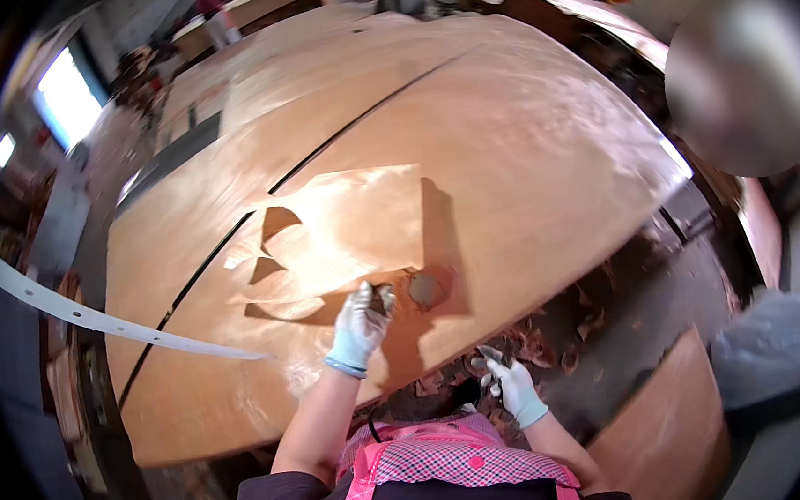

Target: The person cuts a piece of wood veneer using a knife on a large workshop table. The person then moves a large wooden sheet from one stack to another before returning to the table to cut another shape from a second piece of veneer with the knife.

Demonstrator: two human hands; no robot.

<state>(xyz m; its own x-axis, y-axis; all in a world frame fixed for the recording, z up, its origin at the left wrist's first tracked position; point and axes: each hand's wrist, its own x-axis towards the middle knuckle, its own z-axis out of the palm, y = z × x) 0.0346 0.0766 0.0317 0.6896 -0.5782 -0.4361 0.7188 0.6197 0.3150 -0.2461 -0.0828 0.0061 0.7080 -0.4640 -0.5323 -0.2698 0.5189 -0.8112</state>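
The gloved left hand [359, 324] is at the near edge of a thin tan sheet [360, 215], its fingers curled beside something small and dark; whether they grasp it or the sheet, I cannot tell. The sheet is over the near middle of the broad bench [526, 184], with ragged, curling pieces on its left side and a shadow on its right. A round greyish patch [426, 290] is just right of that hand. Near the bench's edge, the gloved right hand [516, 388] has its fingers closed around a slim tool [491, 354].
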